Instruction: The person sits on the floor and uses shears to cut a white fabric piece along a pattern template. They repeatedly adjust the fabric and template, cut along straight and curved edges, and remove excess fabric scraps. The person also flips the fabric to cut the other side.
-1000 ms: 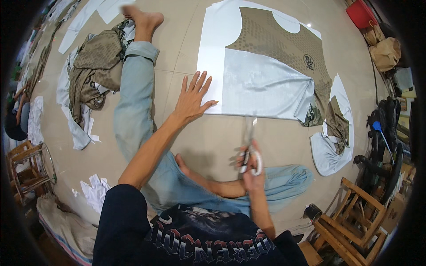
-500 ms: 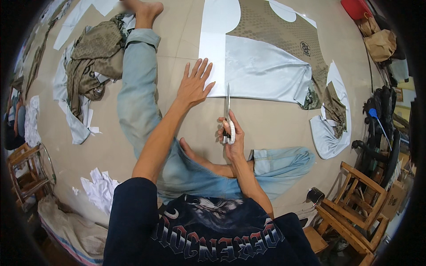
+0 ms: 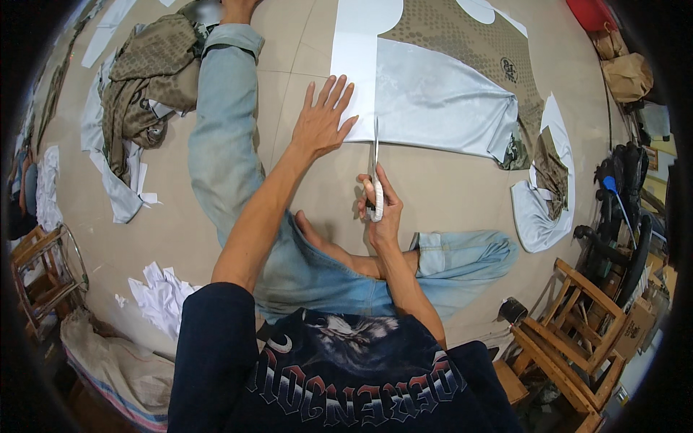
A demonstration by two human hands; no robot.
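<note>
My left hand [image 3: 321,119] lies flat with fingers spread on the white paper [image 3: 350,47]. My right hand [image 3: 384,209] grips scissors [image 3: 376,189] with a white-wrapped handle. Their blades point away from me, across the lower edge where the white paper meets pale silver fabric [image 3: 440,97]. Behind that, olive dotted fabric [image 3: 462,40] with a dark round emblem lies on the paper, with curved white areas at its top. A folded piece of pale and olive fabric [image 3: 541,216] rests to the right. My jeans-clad legs frame the work on the tiled floor [image 3: 296,50].
At left are a fabric pile [image 3: 151,79], crumpled paper [image 3: 160,299], a sack [image 3: 115,368] and a wooden chair [image 3: 40,267]; part of another person shows at the far edge. At right are a red container [image 3: 588,13], brown bags [image 3: 626,76], black clutter [image 3: 628,187] and wooden frames [image 3: 588,310].
The scissors have moved up and left from below the fabric onto the seam between paper and silver fabric. My left hand has slid slightly forward. The view has shifted a little.
</note>
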